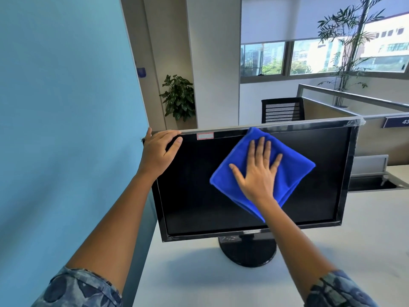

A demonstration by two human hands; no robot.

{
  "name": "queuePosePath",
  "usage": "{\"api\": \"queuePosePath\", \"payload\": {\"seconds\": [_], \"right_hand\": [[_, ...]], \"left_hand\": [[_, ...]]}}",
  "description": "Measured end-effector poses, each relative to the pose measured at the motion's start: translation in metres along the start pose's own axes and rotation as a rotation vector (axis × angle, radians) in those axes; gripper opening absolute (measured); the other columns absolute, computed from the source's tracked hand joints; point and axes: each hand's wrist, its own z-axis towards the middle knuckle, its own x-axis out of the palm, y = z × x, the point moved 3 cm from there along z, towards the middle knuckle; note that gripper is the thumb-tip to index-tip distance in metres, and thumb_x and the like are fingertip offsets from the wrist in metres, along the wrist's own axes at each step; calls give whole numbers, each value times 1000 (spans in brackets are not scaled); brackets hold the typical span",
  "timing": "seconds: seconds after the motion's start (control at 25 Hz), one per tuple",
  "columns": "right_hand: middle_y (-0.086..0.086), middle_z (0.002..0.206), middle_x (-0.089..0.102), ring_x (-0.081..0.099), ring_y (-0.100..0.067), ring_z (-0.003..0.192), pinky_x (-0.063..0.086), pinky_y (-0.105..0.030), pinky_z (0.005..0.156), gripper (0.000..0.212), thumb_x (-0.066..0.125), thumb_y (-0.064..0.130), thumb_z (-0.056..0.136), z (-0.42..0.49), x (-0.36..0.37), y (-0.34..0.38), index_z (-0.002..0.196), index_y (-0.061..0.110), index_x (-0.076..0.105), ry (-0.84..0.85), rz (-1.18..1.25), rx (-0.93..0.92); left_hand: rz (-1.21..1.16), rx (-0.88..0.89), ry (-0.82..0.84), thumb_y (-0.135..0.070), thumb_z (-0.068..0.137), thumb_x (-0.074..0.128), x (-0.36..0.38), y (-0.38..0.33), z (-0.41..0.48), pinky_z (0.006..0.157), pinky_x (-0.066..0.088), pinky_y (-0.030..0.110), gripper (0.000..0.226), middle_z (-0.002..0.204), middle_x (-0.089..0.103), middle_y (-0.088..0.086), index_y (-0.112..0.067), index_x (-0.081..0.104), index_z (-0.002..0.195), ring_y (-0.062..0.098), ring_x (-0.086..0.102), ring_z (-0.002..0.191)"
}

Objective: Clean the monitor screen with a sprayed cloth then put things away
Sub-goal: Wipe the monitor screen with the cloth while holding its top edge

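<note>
right hand (259, 173) flat on cloth (294, 167); left hand (158, 149) grips monitor (345, 173) corner.

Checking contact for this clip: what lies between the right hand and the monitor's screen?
The blue cloth: the right hand presses it flat against the screen of the monitor, as seen in the head view.

White desk (332, 251), plain matte top, runs from near edge to far right. The monitor (194, 196) stands on it approx mid-desk, on a round black base (247, 253) w/ short upright neck. Soft shadow falls near-left of base. Desk's left edge meets blue partition (66, 129); dark recessed tray (374, 185) at far right
</note>
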Motion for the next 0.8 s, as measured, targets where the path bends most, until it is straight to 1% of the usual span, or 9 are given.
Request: {"api": "queuePosePath", "payload": {"seconds": [0.12, 0.28, 0.4, 0.52, 0.6, 0.68, 0.8], "right_hand": [[-13, 159, 12, 5, -29, 146, -7, -61, 111, 86, 29, 66, 86, 8, -10, -37, 150, 10, 12, -16, -45, 37], [-17, 159, 7, 0, -30, 146, -4, -62, 113, 90, 26, 66, 86, 19, -20, -86, 150, 6, 7, -65, -11, 197], [-18, 159, 4, -1, -31, 146, -5, -61, 113, 91, 28, 66, 87, 26, -27, -115, 150, 5, 5, -103, -7, 238], [-19, 158, 4, -1, -33, 146, -3, -64, 112, 89, 30, 64, 88, 26, -29, -143, 150, 6, 4, -128, 17, 291], [-18, 159, 3, -1, -33, 146, -2, -64, 112, 88, 31, 63, 87, 20, -24, -158, 150, 8, 3, -127, 47, 307], [-16, 159, 2, -2, -32, 146, -4, -61, 112, 88, 32, 64, 87, 5, -15, -167, 151, 11, 1, -109, 83, 301], [-16, 159, 0, -4, -32, 146, -3, -61, 113, 89, 31, 65, 86, -36, 8, -175, 151, 14, -3, -35, 137, 343]], "left_hand": [[-12, -3, -3, -30, 95, 49, 1, -2, 1, 114, 1, 38, 30, 117, 66, 7, -13, 64, 115, 20, 56, 114], [-9, -13, -9, -37, 91, 44, 0, -3, 1, 114, 0, 37, 39, 118, 66, 5, -14, 64, 115, 19, 56, 115], [-8, -18, -8, -37, 91, 45, 2, -2, 1, 115, -1, 38, 38, 119, 66, 5, -15, 64, 115, 18, 55, 115], [8, -27, -10, -35, 93, 45, 4, -1, 1, 116, -1, 41, 35, 118, 66, 6, -15, 64, 115, 19, 56, 115], [16, -40, -10, -35, 92, 45, 4, -2, 1, 116, 0, 43, 35, 118, 66, 6, -14, 64, 114, 19, 56, 115], [10, -53, -15, -35, 92, 44, 3, -5, 1, 116, 0, 42, 37, 118, 66, 7, -13, 65, 114, 19, 56, 114], [7, -75, -26, -34, 92, 44, 3, -7, 2, 116, 0, 41, 37, 117, 66, 8, -12, 65, 113, 20, 56, 114]]}}
